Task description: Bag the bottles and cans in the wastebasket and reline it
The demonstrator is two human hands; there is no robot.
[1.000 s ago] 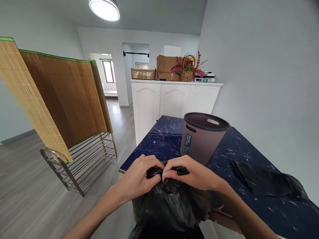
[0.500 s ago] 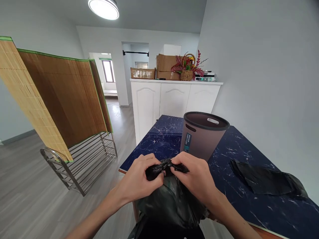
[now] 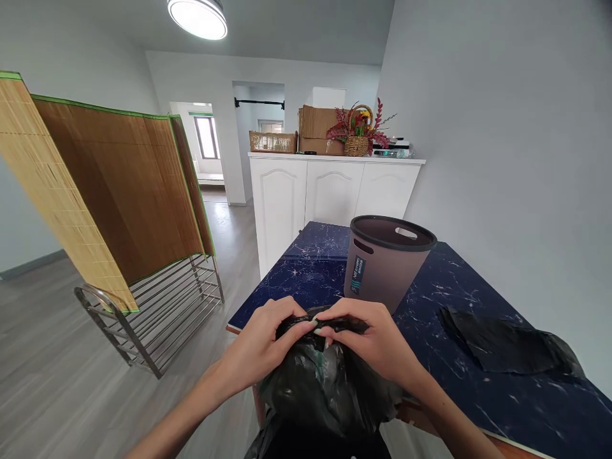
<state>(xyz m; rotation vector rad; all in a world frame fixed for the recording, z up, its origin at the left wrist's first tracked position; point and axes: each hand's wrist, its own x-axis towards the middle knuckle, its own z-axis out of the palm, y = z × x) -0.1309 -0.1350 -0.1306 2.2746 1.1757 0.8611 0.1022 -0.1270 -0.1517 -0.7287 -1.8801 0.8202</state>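
Black bag (image 3: 318, 392) at lower centre
Left hand (image 3: 262, 341) and right hand (image 3: 375, 338) pinch its bunched top, near the bin (image 3: 385, 274).

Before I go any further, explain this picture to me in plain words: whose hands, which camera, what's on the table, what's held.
There is no machine here: you see a person's bare left hand and right hand. The camera is worn on that person's head, looking forward and down. Both hands pinch the gathered top of a black bag. On the dark blue table stands a bin, and to its right lies some flattened black plastic. Beyond the table is a white cabinet.
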